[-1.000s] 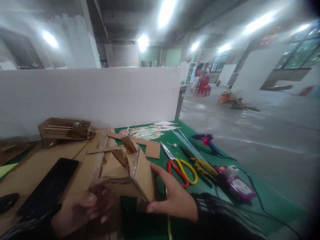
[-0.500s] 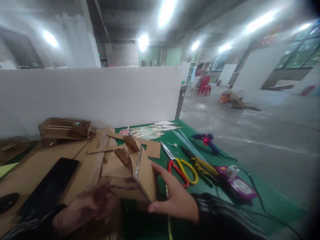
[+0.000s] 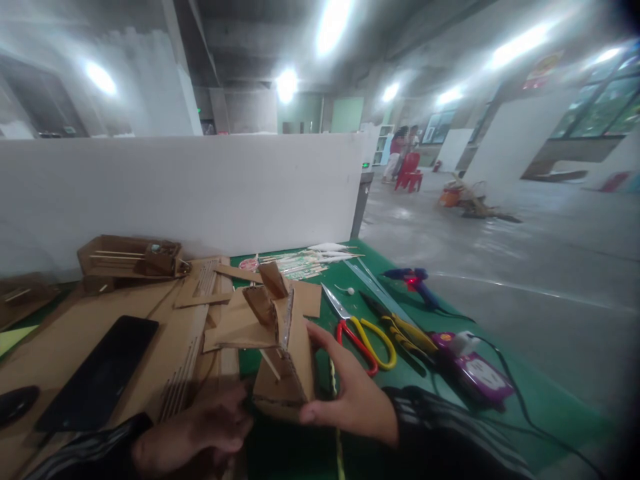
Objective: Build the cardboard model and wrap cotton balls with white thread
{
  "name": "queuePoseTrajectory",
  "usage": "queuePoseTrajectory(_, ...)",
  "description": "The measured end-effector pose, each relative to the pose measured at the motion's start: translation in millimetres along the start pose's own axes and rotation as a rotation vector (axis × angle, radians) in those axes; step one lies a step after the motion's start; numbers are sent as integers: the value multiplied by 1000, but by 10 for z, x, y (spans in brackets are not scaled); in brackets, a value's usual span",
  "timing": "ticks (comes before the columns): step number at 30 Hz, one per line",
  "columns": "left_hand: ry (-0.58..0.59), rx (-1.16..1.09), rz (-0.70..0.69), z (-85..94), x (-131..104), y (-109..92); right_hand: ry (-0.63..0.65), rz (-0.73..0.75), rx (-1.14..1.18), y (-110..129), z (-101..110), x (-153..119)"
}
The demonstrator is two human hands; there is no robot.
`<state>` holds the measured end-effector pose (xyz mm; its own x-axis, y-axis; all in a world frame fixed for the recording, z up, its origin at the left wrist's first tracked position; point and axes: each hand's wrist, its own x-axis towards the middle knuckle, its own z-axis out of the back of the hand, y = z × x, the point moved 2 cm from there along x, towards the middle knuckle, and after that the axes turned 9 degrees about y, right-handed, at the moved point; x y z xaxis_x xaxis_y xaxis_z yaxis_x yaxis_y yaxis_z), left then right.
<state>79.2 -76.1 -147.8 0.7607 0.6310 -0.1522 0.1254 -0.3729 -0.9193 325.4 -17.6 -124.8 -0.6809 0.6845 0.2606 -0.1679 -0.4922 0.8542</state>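
Note:
My right hand [image 3: 353,393] grips the right side of a small brown cardboard structure [image 3: 303,357], thumb low and fingers behind. Two upright cardboard tabs [image 3: 260,307] rise from its top, and a flat piece juts out to the left. Inside its open front, a thin wooden stick [image 3: 271,364] shows. My left hand [image 3: 203,427] is lower left of the structure, apart from it and blurred. Its fingers look loosely bent and spread, with nothing visible in them. Red-and-yellow-handled scissors [image 3: 367,341] lie just right of my right hand's fingers.
Pliers [image 3: 400,333], a glue gun [image 3: 413,280] with a red light and a purple power strip [image 3: 473,370] lie to the right. A black phone [image 3: 100,373] rests on cardboard at left. Several wooden sticks [image 3: 295,263] lie behind, before a white partition [image 3: 200,193].
The cardboard structure has turned and tilted, so its open front and the inner stick now show. My left hand has come away from it, downward and to the right. My right hand keeps its grip.

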Motion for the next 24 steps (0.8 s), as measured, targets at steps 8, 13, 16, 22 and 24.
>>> queuePoseTrajectory(8,40,-100,-82,-17,2,-86,8,14,21,28,-1,9)
queuePoseTrajectory(13,133,-154,-227,36,-123,-277,21,-11,-77,59,21,4)
queuePoseTrajectory(16,113,-196,-312,41,-220,-429,37,-18,-95,69,23,10)
queuePoseTrajectory(22,65,-133,-294,53,-288,-465,43,-15,-101,27,23,9)
queuePoseTrajectory(24,18,-97,-251,78,-259,-421,36,-12,-98,8,23,3)
